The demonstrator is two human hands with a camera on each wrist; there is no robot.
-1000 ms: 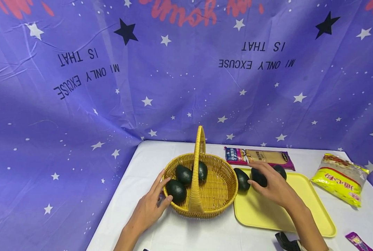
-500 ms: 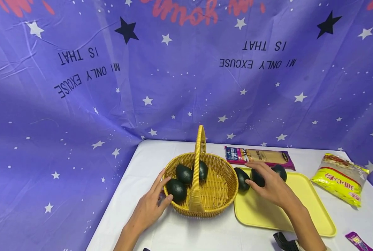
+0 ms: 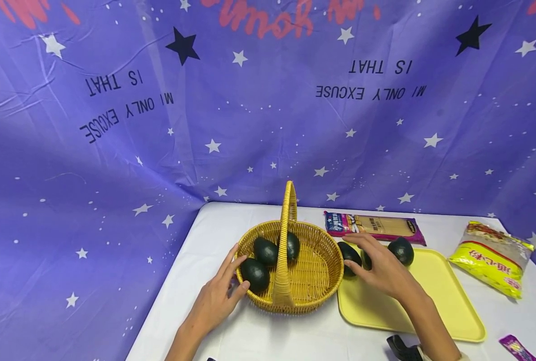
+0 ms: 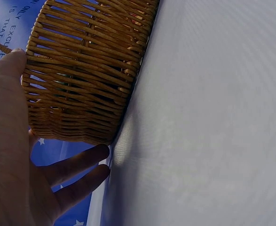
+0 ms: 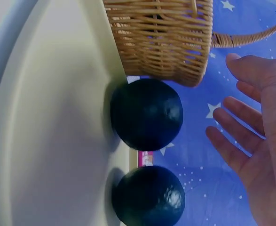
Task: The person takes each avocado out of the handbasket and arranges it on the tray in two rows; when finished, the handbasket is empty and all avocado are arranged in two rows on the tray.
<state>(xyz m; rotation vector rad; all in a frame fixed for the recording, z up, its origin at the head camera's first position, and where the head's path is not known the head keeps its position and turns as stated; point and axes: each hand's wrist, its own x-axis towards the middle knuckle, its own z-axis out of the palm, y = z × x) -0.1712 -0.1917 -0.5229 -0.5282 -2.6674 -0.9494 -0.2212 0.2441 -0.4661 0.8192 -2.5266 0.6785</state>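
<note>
My left hand (image 3: 216, 296) rests against the left side of a yellow wicker basket (image 3: 310, 301); in the left wrist view its thumb touches the rim and two fingers stick out straight beside the woven wall (image 4: 86, 75). Three dark green avocados lie in the basket: one near the hand (image 3: 255, 275), one behind it (image 3: 265, 251) and one partly behind the handle (image 3: 292, 245). My right hand (image 3: 382, 268) hovers with spread fingers over avocados on a yellow tray (image 3: 453, 306). Nearest is the left avocado (image 3: 350, 258); another is mostly hidden, and one (image 3: 401, 251) lies right. The right wrist view shows a gap between fingers and avocado (image 5: 147, 114).
Behind the tray lies a long noodle packet (image 3: 380, 226). A yellow food bag (image 3: 491, 258) sits to the right, and a small purple packet (image 3: 517, 348) near the front right. A purple starry cloth (image 3: 268, 110) hangs behind the white table (image 3: 196, 260).
My right hand has shifted left over the tray, toward the left avocado, uncovering more of the right one. My left hand and the basket have stayed put.
</note>
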